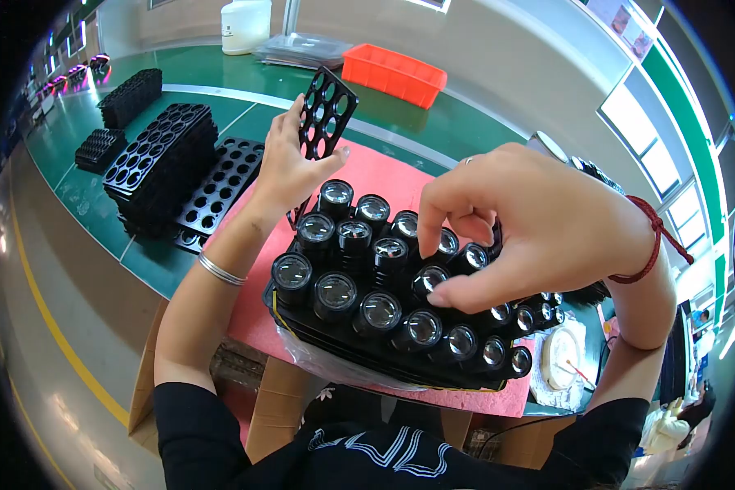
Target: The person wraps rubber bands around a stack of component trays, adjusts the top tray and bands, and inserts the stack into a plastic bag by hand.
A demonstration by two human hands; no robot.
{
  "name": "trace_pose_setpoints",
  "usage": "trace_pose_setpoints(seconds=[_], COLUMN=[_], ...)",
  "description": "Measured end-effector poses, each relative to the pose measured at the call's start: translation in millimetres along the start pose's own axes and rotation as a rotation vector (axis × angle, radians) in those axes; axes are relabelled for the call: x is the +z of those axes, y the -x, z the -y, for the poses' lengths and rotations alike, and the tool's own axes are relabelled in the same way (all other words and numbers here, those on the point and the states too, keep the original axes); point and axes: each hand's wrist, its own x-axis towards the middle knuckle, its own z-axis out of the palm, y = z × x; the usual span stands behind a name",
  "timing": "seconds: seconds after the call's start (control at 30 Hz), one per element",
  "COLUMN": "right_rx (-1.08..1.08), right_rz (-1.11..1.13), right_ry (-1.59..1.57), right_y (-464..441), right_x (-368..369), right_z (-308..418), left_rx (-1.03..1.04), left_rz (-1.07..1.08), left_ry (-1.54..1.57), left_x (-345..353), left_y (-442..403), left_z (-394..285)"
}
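Black cylinders with clear lens tops (381,311) stand in rows in a black tray (327,339) on a pink mat (249,314). My left hand (290,159) holds a black plate with round holes (327,113) upright behind the rows, at their left. Over the right part of the rows is my right hand (498,224), thumb and index finger curved apart at one lens cylinder (430,280). The thumb tip overlaps its edge; whether it touches is unclear. Some cylinders are hidden under my right hand.
Stacks of black holed trays (159,151) stand on the green table (65,184) at left. An orange bin (394,75), a white jug (246,26) and clear plastic covers (304,49) are at the back. A round white object (559,359) lies at right, beside the mat.
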Motion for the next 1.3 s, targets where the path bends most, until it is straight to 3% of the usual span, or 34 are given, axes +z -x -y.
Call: trace_pose_setpoints(seconds=[0.27, 0.47, 1.17, 1.3], right_rx=[-0.041, -0.026, -0.054, 0.057], right_rz=[-0.151, -0.033, 0.024, -0.032], right_ry=[0.006, -0.022, -0.029, -0.102], right_y=[-11, -22, -22, -26], right_x=[7, 2, 1, -5], right_z=[-1, 0, 5, 10], left_rx=[0.025, 0.034, 0.045, 0.035], left_rz=[0.003, 0.001, -0.001, 0.007], left_ry=[-0.036, -0.047, -0.028, -0.068], left_x=[-2, -3, -1, -4], left_y=[1, 0, 0, 1], left_z=[0, 1, 3, -2])
